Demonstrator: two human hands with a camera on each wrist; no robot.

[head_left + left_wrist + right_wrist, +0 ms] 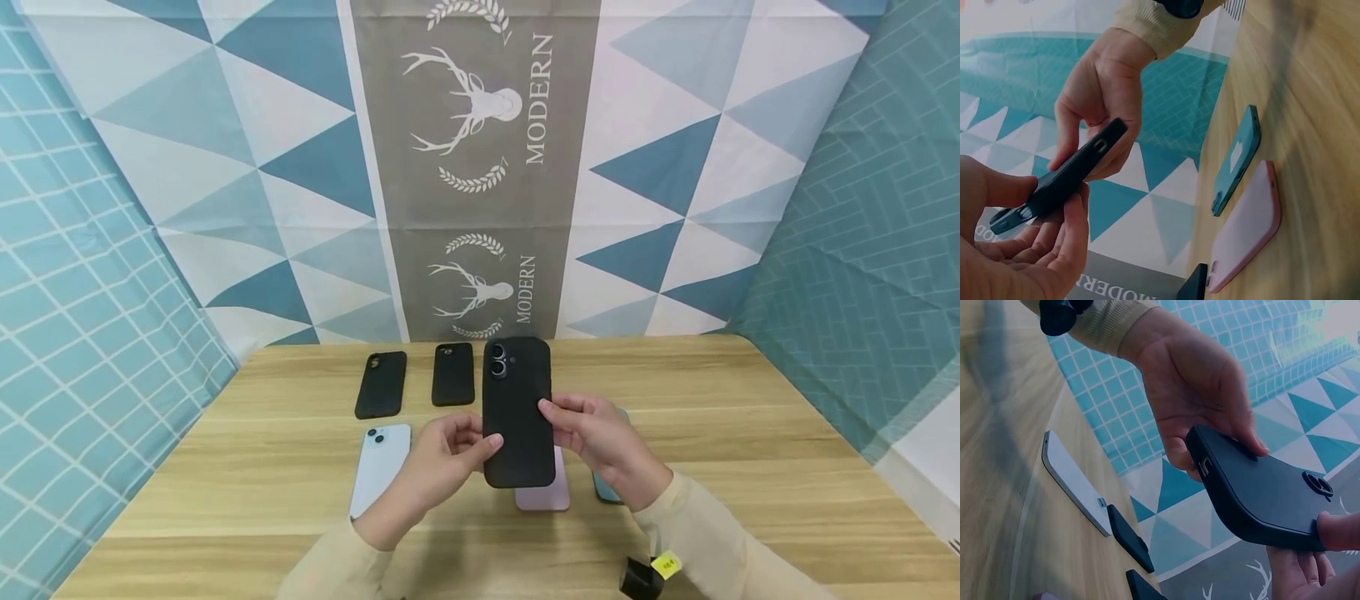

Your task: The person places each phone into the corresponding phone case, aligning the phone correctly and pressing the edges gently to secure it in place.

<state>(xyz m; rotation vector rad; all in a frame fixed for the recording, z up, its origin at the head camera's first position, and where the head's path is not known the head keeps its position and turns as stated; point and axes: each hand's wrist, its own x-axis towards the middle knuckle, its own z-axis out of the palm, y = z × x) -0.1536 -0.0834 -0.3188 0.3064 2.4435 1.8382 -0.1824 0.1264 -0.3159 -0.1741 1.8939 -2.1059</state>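
Note:
Both hands hold a phone in a black case (519, 429) upright above the table, its back with two camera lenses facing the head camera. My left hand (438, 462) pinches its lower left edge, thumb on the back and fingers behind. On the opposite edge, a little higher, my right hand (600, 437) grips with the thumb on the back. The charging-port end of the case (1205, 467) shows in the right wrist view. Below and partly behind it lies a pink phone (543, 497). A teal phone (1238, 159) lies beside the pink one, mostly covered by my right hand in the head view.
Two black phone cases (381, 385) (453, 375) lie at the back of the wooden table (247, 467). A white phone (381, 458) rests left of my left hand, partly behind the forearm. Patterned cloth (480, 200) hangs along the table's far edge.

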